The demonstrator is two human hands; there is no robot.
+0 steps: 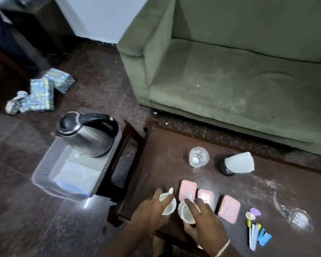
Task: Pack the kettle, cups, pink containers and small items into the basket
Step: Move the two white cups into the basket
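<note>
A dark, dusty tabletop (pixel 220 182) is seen before a green sofa (pixel 239 71). The left hand (pixel 152 212) is closed around one white cup (pixel 167 203), and the right hand (pixel 202 225) is gripped on a second cup (pixel 186 213) beside it. Three pink containers (pixel 187 189) are laid just beyond and right of the hands, with small items (pixel 255 227) further right. The kettle (pixel 87 134) is stood in the basket (pixel 43 173), left of the hands.

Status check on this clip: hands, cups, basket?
Left hand shut on left cup; right hand shut on right cup, both at table edge. Kettle already in basket. Path clear.
</note>
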